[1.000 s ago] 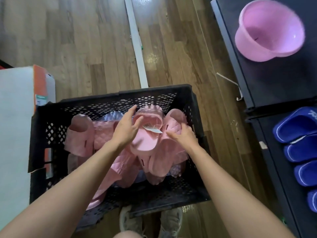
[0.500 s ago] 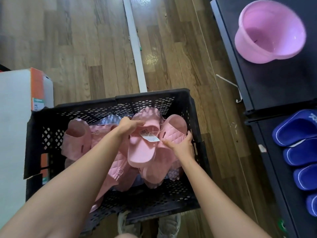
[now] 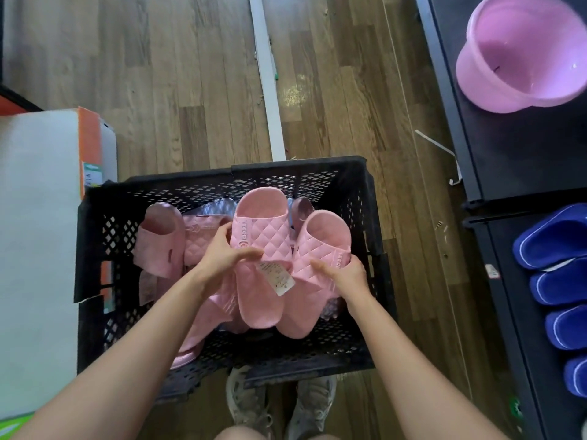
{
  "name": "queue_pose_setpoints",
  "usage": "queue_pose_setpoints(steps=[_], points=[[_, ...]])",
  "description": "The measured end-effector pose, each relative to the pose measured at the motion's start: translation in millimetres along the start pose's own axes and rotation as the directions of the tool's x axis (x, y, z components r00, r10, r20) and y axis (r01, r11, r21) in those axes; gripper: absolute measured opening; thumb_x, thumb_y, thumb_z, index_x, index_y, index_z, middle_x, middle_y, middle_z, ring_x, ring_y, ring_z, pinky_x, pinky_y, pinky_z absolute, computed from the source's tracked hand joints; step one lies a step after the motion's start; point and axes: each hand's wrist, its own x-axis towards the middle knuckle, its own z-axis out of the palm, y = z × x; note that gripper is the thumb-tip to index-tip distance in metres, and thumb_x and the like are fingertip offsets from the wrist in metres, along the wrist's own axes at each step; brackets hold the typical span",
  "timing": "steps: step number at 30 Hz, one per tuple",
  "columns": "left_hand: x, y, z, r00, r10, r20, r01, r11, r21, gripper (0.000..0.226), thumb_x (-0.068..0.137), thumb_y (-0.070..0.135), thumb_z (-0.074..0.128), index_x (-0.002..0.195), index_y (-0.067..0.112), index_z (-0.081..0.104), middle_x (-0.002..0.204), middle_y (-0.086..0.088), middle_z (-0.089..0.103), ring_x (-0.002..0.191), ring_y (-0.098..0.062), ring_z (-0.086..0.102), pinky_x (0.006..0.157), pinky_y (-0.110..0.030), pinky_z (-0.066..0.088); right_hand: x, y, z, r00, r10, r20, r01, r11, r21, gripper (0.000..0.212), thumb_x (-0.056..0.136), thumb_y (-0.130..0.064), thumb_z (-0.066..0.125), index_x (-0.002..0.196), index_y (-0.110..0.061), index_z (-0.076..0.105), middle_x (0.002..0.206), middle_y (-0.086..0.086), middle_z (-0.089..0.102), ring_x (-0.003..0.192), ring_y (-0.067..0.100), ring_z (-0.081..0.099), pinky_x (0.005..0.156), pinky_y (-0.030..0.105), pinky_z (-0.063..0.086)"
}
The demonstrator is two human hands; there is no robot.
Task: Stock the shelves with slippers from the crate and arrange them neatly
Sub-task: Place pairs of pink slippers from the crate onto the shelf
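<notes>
Head view, looking down; 12 o'clock points away from the person.

At 9 o'clock a white and orange box (image 3: 41, 217) touches the crate (image 3: 359, 198), a black lattice bin standing on the wood floor (image 3: 190, 74) in front of the person's feet. Loose slippers (image 3: 160, 242), pink, lie jumbled against its left wall.

The left hand (image 3: 222, 255) grasps the 1st slipper (image 3: 260, 236) by the strap, thumb laid across the quilted top, fingers curled round the left edge. This slipper is raised above the pile, long axis from 12 to 6 o'clock, toe at 12. A white paper tag (image 3: 277, 276) hangs below the strap.

Just beside it, the 2nd slipper (image 3: 324, 239) leans with toe toward 1 o'clock and heel toward 7. The right hand (image 3: 344, 271) grasps its strap from the right edge. Both slippers are pale pink, with diamond-quilted straps and smooth soles, and look soft and light.

The black shelf (image 3: 508, 154) lies at 3 o'clock of the hands, apart from the crate. Its lower level carries a row of 4 blue slippers (image 3: 552, 249); the upper level carries a pink basin (image 3: 521, 58) at 1 o'clock.

Judgement: the right hand is nearer the shelf, so the pair would swing toward 3 o'clock and need turning to match the blue row.
</notes>
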Motion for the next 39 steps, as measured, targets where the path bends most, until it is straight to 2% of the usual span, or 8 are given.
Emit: queue_pose_setpoints(steps=[7, 12, 15, 18, 25, 29, 33, 39], points=[[-42, -1, -22, 0.999, 0.036, -0.023, -0.034, 0.994, 0.101, 0.088, 0.048, 0.015, 0.082, 0.126, 0.022, 0.042, 0.113, -0.002, 0.061, 0.099, -0.019, 0.062, 0.080, -0.034, 0.052, -36, -9, -9, 0.993, -0.115, -0.006, 0.115, 0.992, -0.056, 0.071, 0.068, -0.023, 0.082, 0.124, -0.010, 0.040, 0.109, -0.001, 0.048, 0.099, 0.015, 0.049, 0.086, 0.032, 0.045], [-89, 22, -29, 0.994, 0.098, 0.057, -0.106, 0.981, 0.163, 0.062, 0.072, 0.011, 0.078, 0.123, 0.025, 0.046, 0.111, 0.004, 0.061, 0.097, -0.012, 0.061, 0.069, -0.020, 0.048, -74, -35, -38, 0.986, -0.166, -0.023, 0.165, 0.986, -0.036, 0.066, 0.074, -0.022, 0.077, 0.128, -0.013, 0.041, 0.117, 0.001, 0.051, 0.107, 0.018, 0.052, 0.087, 0.034, 0.048], [-126, 44, -33, 0.987, 0.156, 0.034, -0.159, 0.977, 0.144, 0.064, 0.069, 0.018, 0.081, 0.122, 0.026, 0.046, 0.109, 0.009, 0.060, 0.094, -0.003, 0.059, 0.066, -0.013, 0.046, -105, -56, -64, 0.978, -0.210, 0.010, 0.210, 0.976, -0.051, 0.059, 0.075, -0.018, 0.076, 0.124, -0.013, 0.043, 0.119, 0.004, 0.054, 0.108, 0.020, 0.055, 0.082, 0.032, 0.052], [-165, 71, -39, 0.981, 0.195, 0.012, -0.195, 0.975, 0.110, 0.072, 0.059, 0.029, 0.078, 0.124, 0.026, 0.048, 0.113, 0.008, 0.060, 0.101, -0.007, 0.059, 0.073, -0.018, 0.048, -143, -81, -90, 0.955, -0.294, 0.047, 0.297, 0.953, -0.059, 0.052, 0.076, -0.018, 0.076, 0.118, -0.016, 0.045, 0.108, -0.002, 0.056, 0.099, 0.016, 0.058, 0.068, 0.022, 0.048], [-266, 144, -41, 0.954, 0.298, 0.021, -0.298, 0.950, 0.095, 0.070, 0.072, 0.013, 0.077, 0.132, 0.022, 0.042, 0.117, 0.003, 0.059, 0.103, -0.010, 0.059, 0.070, -0.018, 0.050, -244, -139, -144, 0.913, -0.403, 0.057, 0.406, 0.913, -0.049, 0.065, 0.070, -0.032, 0.079, 0.123, -0.022, 0.043, 0.114, -0.004, 0.057, 0.102, 0.015, 0.059, 0.076, 0.030, 0.054], [-326, 183, -42, 0.932, 0.363, -0.010, -0.362, 0.929, 0.075, 0.078, 0.055, 0.037, 0.083, 0.124, 0.030, 0.047, 0.116, 0.003, 0.061, 0.104, -0.013, 0.060, 0.075, -0.024, 0.050, -307, -166, -177, 0.885, -0.461, 0.070, 0.460, 0.887, 0.024, 0.068, 0.072, -0.027, 0.078, 0.127, -0.016, 0.042, 0.118, 0.003, 0.057, 0.103, 0.018, 0.059, 0.071, 0.024, 0.052], [-380, 215, -43, 0.909, 0.415, -0.026, -0.413, 0.908, 0.069, 0.104, 0.035, 0.064, 0.082, 0.125, 0.024, 0.049, 0.115, 0.001, 0.063, 0.103, -0.015, 0.061, 0.082, -0.031, 0.051, -363, -183, -204, 0.851, -0.520, 0.067, 0.517, 0.854, 0.058, 0.067, 0.073, -0.024, 0.077, 0.128, -0.015, 0.041, 0.118, 0.003, 0.056, 0.100, 0.016, 0.058, 0.065, 0.018, 0.049], [-441, 246, -35, 0.882, 0.472, -0.017, -0.470, 0.881, 0.058, 0.109, 0.030, 0.065, 0.083, 0.126, 0.027, 0.048, 0.111, 0.006, 0.065, 0.100, -0.014, 0.064, 0.073, -0.026, 0.052, -420, -194, -240, 0.798, -0.599, 0.064, 0.593, 0.800, 0.091, 0.062, 0.071, -0.029, 0.078, 0.123, -0.022, 0.045, 0.115, -0.002, 0.059, 0.096, 0.007, 0.059, 0.066, 0.020, 0.052]])
